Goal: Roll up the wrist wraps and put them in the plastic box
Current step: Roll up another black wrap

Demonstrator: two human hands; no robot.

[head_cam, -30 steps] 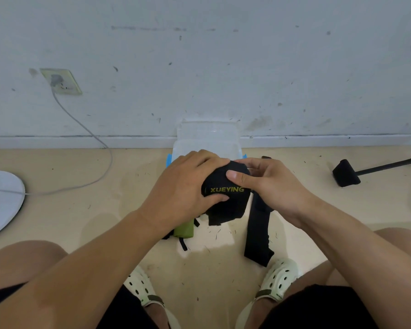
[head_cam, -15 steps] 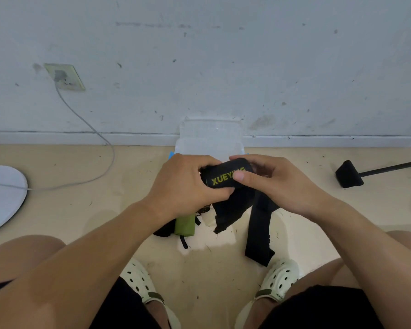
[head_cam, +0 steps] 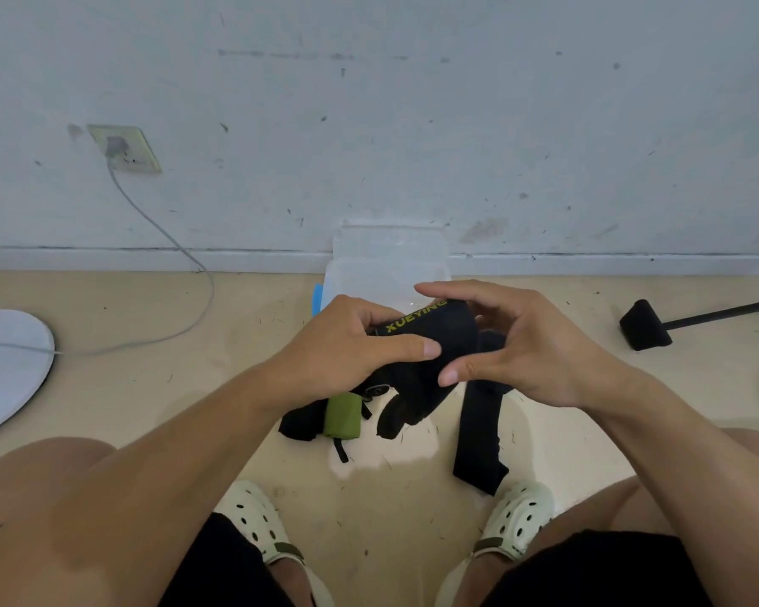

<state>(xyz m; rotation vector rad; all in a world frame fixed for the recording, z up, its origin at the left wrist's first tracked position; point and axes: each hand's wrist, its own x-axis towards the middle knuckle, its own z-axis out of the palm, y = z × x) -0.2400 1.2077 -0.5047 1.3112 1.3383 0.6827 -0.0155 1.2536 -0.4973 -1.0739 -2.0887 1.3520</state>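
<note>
A black wrist wrap (head_cam: 445, 339) with yellow lettering is partly rolled between my hands, its loose tail hanging toward the floor. My left hand (head_cam: 347, 343) grips the roll from the left, thumb laid across its front. My right hand (head_cam: 526, 343) curls around the right end with index finger over the top and thumb below. A second black wrap (head_cam: 478, 431) lies stretched on the floor under my right hand. A green and black rolled wrap (head_cam: 340, 416) lies below my left hand. The clear plastic box (head_cam: 391, 265) stands open against the wall behind my hands.
I squat with pale clogs (head_cam: 518, 514) on a beige floor. A white round base (head_cam: 5, 365) lies at the left with a grey cable (head_cam: 172, 243) running to a wall socket. A black stand foot (head_cam: 645, 324) rests at the right.
The roll has turned in my hands, so the lettering moved from the front up to the top edge. My right hand's fingers have spread wider around the roll's end.
</note>
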